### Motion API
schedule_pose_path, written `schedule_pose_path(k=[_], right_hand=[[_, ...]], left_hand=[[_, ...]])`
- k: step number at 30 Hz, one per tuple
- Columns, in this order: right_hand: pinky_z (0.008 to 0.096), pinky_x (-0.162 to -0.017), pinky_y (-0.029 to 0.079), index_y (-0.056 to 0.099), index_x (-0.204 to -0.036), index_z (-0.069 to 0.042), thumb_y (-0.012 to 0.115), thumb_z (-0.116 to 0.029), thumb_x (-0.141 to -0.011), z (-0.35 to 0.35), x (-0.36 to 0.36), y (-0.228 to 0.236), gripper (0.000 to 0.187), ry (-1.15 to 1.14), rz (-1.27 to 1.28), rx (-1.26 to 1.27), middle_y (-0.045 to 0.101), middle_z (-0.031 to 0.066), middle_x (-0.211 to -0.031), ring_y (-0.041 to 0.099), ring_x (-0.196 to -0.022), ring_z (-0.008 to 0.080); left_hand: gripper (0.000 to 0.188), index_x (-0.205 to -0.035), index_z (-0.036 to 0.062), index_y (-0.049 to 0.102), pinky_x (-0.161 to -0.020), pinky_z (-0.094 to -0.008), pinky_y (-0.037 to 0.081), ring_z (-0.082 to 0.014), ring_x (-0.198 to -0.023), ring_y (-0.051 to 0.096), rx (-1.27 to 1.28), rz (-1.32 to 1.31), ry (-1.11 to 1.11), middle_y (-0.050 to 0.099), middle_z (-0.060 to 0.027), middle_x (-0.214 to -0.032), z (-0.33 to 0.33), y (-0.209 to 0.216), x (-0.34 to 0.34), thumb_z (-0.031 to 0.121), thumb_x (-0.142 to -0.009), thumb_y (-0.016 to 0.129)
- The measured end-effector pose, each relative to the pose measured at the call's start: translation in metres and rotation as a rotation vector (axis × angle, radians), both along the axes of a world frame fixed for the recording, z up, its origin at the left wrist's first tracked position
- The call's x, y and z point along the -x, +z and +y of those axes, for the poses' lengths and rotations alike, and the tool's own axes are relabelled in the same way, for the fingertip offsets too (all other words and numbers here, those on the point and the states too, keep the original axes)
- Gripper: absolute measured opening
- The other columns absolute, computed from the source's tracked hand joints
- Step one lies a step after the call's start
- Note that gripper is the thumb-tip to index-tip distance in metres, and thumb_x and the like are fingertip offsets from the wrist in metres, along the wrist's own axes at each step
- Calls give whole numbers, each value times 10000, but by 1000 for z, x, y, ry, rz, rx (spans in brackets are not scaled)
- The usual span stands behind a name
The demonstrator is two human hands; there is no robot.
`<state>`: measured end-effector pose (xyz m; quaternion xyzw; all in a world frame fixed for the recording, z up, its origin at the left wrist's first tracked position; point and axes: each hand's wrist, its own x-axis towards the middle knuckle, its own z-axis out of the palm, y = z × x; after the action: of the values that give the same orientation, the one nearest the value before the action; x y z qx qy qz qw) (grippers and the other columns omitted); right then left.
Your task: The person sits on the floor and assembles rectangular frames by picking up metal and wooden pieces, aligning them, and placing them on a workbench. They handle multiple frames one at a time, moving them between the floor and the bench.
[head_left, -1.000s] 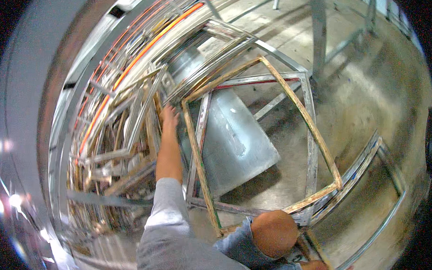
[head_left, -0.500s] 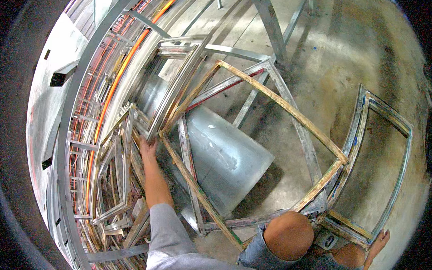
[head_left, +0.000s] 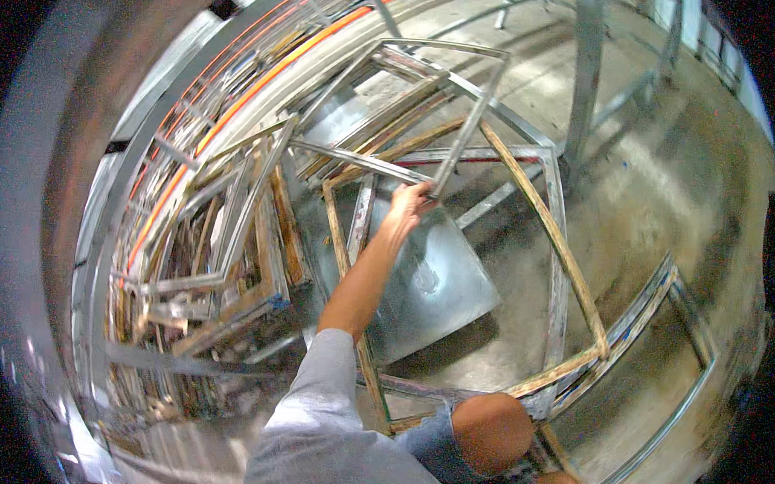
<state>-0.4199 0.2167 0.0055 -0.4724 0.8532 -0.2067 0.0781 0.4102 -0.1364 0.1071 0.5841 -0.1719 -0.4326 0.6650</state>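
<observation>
My left hand (head_left: 408, 206) reaches forward on a bare forearm with a grey sleeve and grips the near corner of a thin silver metal frame (head_left: 473, 117). The frame is tilted up above the pile, its far side toward the back. Just under the hand lies a shiny sheet-metal panel (head_left: 441, 286) on the floor. A larger frame with tan, rusty bars (head_left: 558, 248) stands around the panel. My right hand is out of the picture. My bare knee (head_left: 492, 429) shows at the bottom.
Several metal frames (head_left: 233, 262) lean stacked against the left wall, where orange lines (head_left: 265, 84) run. An upright metal post (head_left: 585, 78) stands at the back. Another silver frame (head_left: 691, 346) lies on the concrete floor (head_left: 662, 192) to the right.
My left hand has left the stacked frames at the left, moved up and right, and now holds the corner of the silver frame, which is raised.
</observation>
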Motion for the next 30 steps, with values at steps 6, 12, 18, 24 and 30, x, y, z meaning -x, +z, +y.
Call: schedule_pose_path(k=[6, 12, 18, 24, 30], right_hand=[[518, -841, 474, 588, -1048, 117, 653, -163, -830, -20, -40, 35, 361, -140, 33, 23, 599, 311, -991, 569, -914, 458], [510, -775, 485, 637, -925, 74, 687, -189, -811, -13, -10, 3, 291, -215, 189, 201, 617, 273, -891, 578, -847, 433], [486, -731, 489, 597, -971, 36, 679, -229, -837, -5, 22, -24, 309, 23, 172, 156, 608, 241, -894, 573, -801, 412], [503, -769, 474, 579, -1012, 38, 630, -224, -867, 8, 29, -36, 303, 5, 322, 80, 604, 224, -885, 571, -838, 408], [511, -815, 465, 563, -1034, 63, 550, -165, -905, 6, 32, -44, 262, -33, 241, 38, 612, 248, -930, 570, -908, 428]], left_hand=[[189, -994, 65, 648, -779, -392, 488, -235, -881, 631, 106, 292, -157, 658, -85, -948, -67, -3, 39, 229, -899, 652], [233, -1030, 28, 620, -773, -471, 564, -286, -865, 660, 167, 406, -83, 670, -143, -943, -108, 20, 124, 214, -891, 643], [229, -1005, 12, 611, -719, -456, 589, -279, -795, 673, 206, 301, -62, 667, -144, -926, -85, 13, 103, 223, -917, 606], [211, -1008, 52, 623, -712, -465, 558, -244, -794, 636, 182, 252, -79, 662, -85, -909, -103, 31, 128, 247, -932, 602], [241, -1035, 30, 575, -750, -491, 553, -298, -802, 652, 233, 363, -51, 650, -144, -955, -86, 27, 104, 251, -940, 582]])
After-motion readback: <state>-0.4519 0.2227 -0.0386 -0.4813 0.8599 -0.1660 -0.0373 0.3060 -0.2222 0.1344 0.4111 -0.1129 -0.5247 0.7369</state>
